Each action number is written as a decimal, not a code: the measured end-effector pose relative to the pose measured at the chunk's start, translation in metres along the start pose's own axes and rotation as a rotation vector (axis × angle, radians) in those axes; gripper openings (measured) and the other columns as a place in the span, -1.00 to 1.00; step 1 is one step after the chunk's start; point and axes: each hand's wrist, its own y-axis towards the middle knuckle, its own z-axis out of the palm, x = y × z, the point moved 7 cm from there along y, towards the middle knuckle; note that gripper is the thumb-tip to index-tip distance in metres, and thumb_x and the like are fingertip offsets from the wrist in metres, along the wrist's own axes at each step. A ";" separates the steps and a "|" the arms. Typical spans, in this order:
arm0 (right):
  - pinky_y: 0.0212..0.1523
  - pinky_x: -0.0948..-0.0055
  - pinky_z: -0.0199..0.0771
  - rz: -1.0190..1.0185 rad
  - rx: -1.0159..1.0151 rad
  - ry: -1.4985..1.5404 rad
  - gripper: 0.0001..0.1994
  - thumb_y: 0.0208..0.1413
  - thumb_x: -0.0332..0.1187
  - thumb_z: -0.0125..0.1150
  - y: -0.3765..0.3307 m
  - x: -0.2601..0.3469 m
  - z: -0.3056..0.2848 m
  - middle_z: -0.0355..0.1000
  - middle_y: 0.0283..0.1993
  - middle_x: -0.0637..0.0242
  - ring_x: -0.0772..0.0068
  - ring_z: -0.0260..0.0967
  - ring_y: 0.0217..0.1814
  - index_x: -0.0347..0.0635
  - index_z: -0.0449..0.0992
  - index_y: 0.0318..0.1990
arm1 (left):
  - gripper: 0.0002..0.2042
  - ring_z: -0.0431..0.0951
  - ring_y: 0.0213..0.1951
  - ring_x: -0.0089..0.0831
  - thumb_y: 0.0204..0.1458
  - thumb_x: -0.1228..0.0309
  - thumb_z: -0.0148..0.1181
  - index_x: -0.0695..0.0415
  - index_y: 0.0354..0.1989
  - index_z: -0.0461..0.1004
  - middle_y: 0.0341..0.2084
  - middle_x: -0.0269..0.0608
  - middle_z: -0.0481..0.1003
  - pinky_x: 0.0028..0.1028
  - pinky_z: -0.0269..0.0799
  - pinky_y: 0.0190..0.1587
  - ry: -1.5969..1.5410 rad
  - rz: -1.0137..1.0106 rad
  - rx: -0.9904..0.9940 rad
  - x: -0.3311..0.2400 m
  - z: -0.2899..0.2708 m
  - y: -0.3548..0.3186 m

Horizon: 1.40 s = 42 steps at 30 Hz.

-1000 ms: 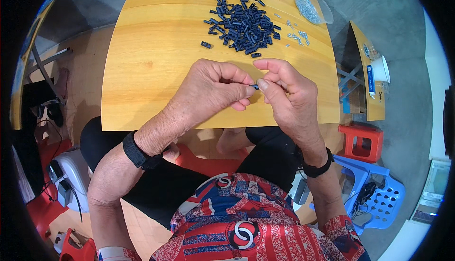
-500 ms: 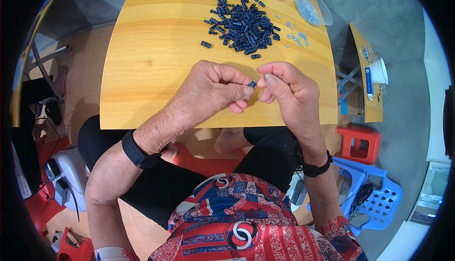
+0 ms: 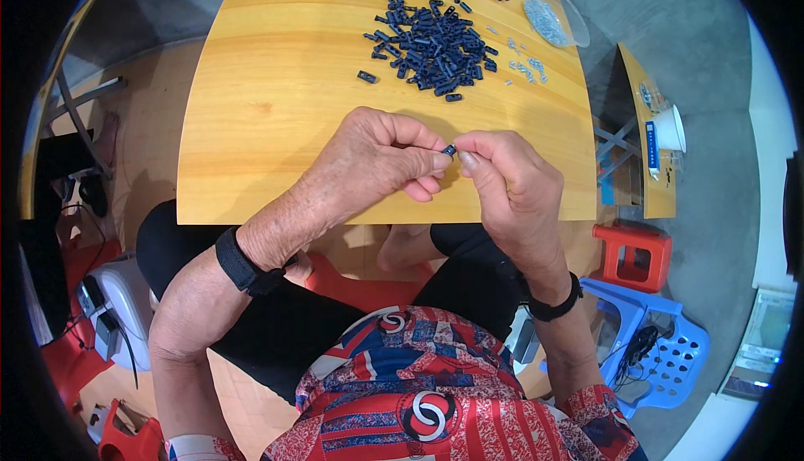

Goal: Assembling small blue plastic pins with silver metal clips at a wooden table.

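In front of you is the wide wooden counter point(image 3: 260, 118), and on its far half lies a heap of dark parts point(image 3: 435, 46). Your left hand point(image 3: 377, 147) and your right hand point(image 3: 515, 176) meet over its near half. To the right of the heap are scattered metal pieces point(image 3: 532, 67), shiny and very small.

The small dark part point(image 3: 450, 150) is between your two hands. Your left grip pinches it with thumb and forefinger, and only its right end is visible. The tips of your right grip come close together at this end; I cannot tell if they hold the part itself, some tiny piece, or nothing.

By its look, I judge the part very light and rather stiff, probably of hard plastic, so it should bear a firm pinch. Its surface may be smooth, and it could turn or slip if you press unevenly. It is better to hold it by the long sides, near the middle, and to leave the end free.
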 end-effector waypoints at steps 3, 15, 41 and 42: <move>-0.46 0.45 0.42 -0.084 -0.031 -0.046 -0.89 -0.07 -0.59 0.14 -0.002 0.005 0.001 0.43 -0.44 0.18 0.23 0.44 -0.43 -0.27 0.48 -0.34 | -0.84 0.53 -0.48 -0.57 0.04 0.49 0.16 0.35 -0.29 0.50 -0.52 -0.17 0.52 -0.62 0.53 -0.40 -0.047 0.001 0.006 0.002 0.000 0.000; -0.49 0.55 0.40 -0.072 -0.020 0.005 -0.91 -0.06 -0.61 0.11 -0.001 0.005 0.004 0.41 -0.47 0.24 0.35 0.43 -0.48 -0.30 0.49 -0.36 | -0.86 0.53 -0.49 -0.57 0.02 0.49 0.17 0.31 -0.30 0.51 -0.51 -0.19 0.54 -0.58 0.52 -0.39 -0.003 0.014 -0.028 -0.004 -0.001 -0.002; -0.44 0.46 0.44 0.011 0.079 0.144 -0.87 -0.06 -0.55 0.14 -0.003 -0.008 0.005 0.44 -0.39 0.17 0.26 0.45 -0.41 -0.27 0.51 -0.30 | -0.86 0.52 -0.48 -0.59 0.03 0.48 0.17 0.32 -0.32 0.52 -0.51 -0.21 0.52 -0.61 0.52 -0.39 -0.081 0.022 0.029 0.006 0.000 -0.004; -0.44 0.47 0.43 0.063 0.145 0.205 -0.86 -0.06 -0.55 0.14 0.000 -0.014 0.007 0.44 -0.40 0.17 0.26 0.45 -0.40 -0.27 0.50 -0.29 | -0.86 0.52 -0.48 -0.59 0.03 0.48 0.17 0.32 -0.32 0.52 -0.51 -0.21 0.52 -0.61 0.52 -0.39 -0.081 0.022 0.028 0.005 0.000 -0.004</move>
